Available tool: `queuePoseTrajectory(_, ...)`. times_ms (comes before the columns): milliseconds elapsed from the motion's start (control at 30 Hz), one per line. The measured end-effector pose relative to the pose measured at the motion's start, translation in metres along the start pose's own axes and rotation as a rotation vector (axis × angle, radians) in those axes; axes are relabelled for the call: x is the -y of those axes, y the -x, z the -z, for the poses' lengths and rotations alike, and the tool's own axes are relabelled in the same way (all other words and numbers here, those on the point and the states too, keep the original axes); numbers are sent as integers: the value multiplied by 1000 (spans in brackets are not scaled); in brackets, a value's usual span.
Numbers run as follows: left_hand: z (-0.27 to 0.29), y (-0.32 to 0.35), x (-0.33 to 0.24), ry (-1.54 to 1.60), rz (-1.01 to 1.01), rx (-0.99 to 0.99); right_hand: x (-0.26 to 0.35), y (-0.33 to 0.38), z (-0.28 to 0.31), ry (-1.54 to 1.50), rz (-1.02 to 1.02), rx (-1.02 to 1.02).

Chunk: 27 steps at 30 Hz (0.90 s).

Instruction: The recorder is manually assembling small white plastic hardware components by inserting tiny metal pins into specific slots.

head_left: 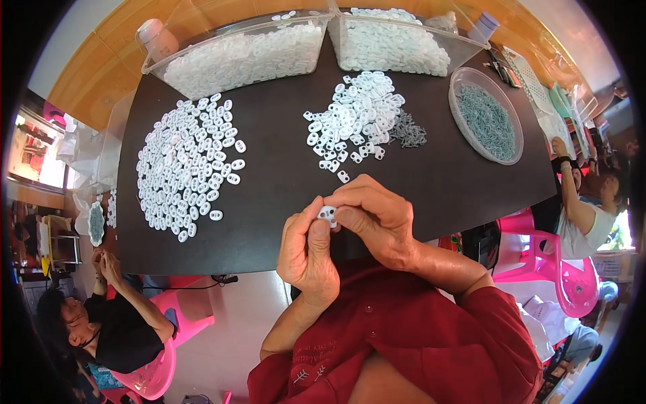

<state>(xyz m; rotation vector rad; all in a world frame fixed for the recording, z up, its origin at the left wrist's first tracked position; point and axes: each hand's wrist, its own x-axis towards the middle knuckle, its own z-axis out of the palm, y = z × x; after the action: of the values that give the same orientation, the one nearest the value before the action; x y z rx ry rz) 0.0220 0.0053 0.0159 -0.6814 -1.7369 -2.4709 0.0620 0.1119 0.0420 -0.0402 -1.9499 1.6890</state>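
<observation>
Between my two hands, just above the table's near edge, is a small white plastic piece with dark holes point(327, 214). My left hand point(308, 252) pinches it between thumb and fingers from the left. From the right, my right hand point(377, 219) closes thumb and forefinger on the same piece. Beyond my hands lies a heap of small white plastic parts point(363, 111), with a little pile of grey-green pins point(408, 130) touching its right side. A wide spread of white oval pieces point(182, 168) covers the table's left part.
Two clear bins point(245, 57) point(393, 47) full of white parts stand along the back. A round tub point(517, 145) of grey-green pins sits at the right on the dark table point(276, 148). People work on both sides, seated on pink chairs point(161, 363).
</observation>
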Motion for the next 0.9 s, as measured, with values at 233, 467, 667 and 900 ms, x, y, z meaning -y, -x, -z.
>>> queuePoseTrajectory(233,2,1,-2,-81,78,69,2,-1,4,9,-121,-22)
queuePoseTrajectory(467,0,3,-3,-148,109,25,6,1,0,-149,-201,-99)
queuePoseTrajectory(667,4,-1,-3,138,269,44,-1,1,3,73,-71,-32)
queuePoseTrajectory(900,3,0,-1,209,290,-36,-5,1,7,165,38,59)
